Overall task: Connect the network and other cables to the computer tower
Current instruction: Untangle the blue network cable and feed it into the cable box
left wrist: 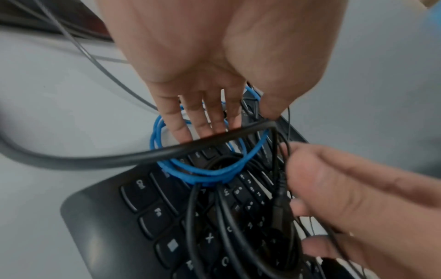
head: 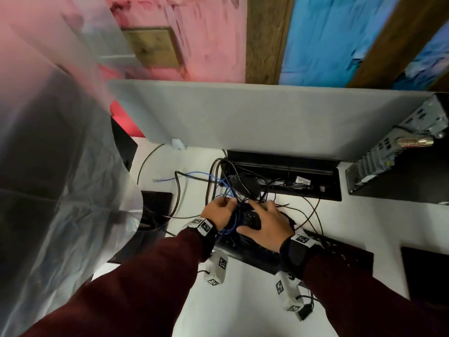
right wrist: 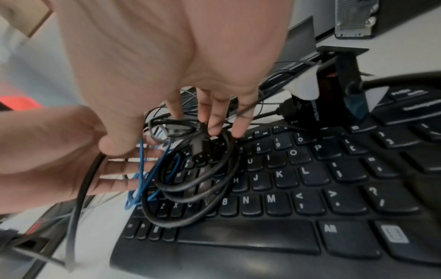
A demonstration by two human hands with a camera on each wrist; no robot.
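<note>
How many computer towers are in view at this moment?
1. The computer tower sits at the far right of the desk, right of the open cable tray, its metal rear panel showing. Another could be out of frame or behind the plastic sheet on the left.

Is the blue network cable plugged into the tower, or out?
Out. The blue network cable has its free plug lying on the white desk, away from the tower; its loops sit among black cables on the keyboard.
</note>
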